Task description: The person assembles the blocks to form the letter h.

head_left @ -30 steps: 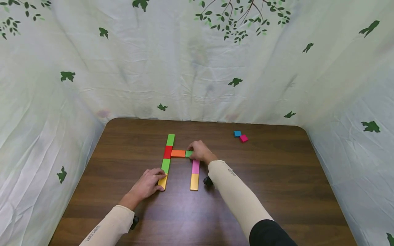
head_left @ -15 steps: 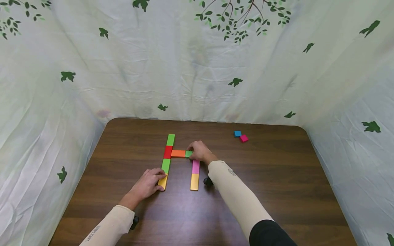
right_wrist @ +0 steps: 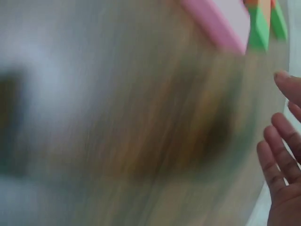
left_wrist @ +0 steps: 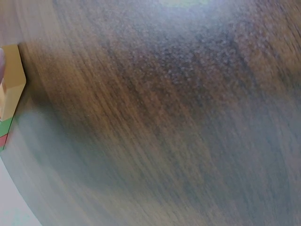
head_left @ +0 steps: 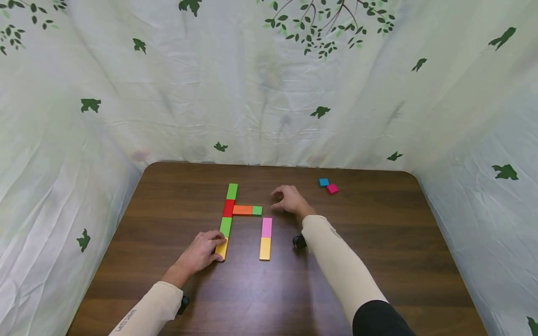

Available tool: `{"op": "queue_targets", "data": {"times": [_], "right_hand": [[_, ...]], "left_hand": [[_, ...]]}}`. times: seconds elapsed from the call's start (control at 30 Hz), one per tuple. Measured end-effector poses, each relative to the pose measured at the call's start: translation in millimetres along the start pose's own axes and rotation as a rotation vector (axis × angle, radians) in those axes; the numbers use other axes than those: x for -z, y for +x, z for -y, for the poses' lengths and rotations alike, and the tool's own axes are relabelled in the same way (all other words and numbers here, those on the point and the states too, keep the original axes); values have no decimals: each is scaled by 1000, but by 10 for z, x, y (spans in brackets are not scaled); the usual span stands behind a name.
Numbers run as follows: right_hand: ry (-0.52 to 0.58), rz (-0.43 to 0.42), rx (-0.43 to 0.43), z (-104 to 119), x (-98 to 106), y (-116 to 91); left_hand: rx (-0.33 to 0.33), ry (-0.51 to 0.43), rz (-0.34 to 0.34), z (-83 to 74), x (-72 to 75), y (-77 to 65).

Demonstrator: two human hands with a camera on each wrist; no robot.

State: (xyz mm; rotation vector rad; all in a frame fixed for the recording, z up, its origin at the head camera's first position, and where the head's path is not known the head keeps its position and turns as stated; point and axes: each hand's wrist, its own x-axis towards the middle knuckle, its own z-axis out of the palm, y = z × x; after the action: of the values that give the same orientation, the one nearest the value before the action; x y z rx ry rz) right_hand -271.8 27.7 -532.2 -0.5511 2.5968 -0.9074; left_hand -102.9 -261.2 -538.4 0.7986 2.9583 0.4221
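Observation:
My left hand (head_left: 197, 253) grips the yellow block (head_left: 224, 248) at the near end of a column of flat blocks, thumb at its near end and fingers over its far part. Above it in that column lie a green block (head_left: 225, 227), a red block (head_left: 228, 208) and another green block (head_left: 232, 191). From the red one, an orange block (head_left: 242, 210) and a small green block (head_left: 257, 211) reach rightward. A pink block (head_left: 266, 227) and a second yellow block (head_left: 265, 248) form a short column, apart from the small green one. My right hand (head_left: 291, 199) holds nothing, fingers relaxed.
A blue block (head_left: 323, 183) and a magenta block (head_left: 332, 189) lie touching near the back of the brown wooden table (head_left: 370, 224). A white curtain (head_left: 269, 116) with leaf and bird prints hangs behind and at both sides.
My right hand has let go of the small green block and moved right and slightly back, leaving it beside the orange one. The left hand has stayed on the yellow block.

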Motion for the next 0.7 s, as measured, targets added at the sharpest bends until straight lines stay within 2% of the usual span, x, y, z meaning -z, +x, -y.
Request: {"op": "queue_targets", "data": {"times": [0.23, 0.4, 0.57, 0.7], "right_hand": [[-26, -76, -68, -542, 444, -189], [-41, -107, -119, -798, 730, -336], [-20, -137, -163, -984, 909, -416], [-74, -148, -174, -1113, 980, -427]], "left_hand": [[14, -4, 16, 11, 4, -18], [25, -10, 32, -1, 11, -15], [20, -7, 29, -4, 12, -6], [10, -6, 21, -7, 21, 0]]}}
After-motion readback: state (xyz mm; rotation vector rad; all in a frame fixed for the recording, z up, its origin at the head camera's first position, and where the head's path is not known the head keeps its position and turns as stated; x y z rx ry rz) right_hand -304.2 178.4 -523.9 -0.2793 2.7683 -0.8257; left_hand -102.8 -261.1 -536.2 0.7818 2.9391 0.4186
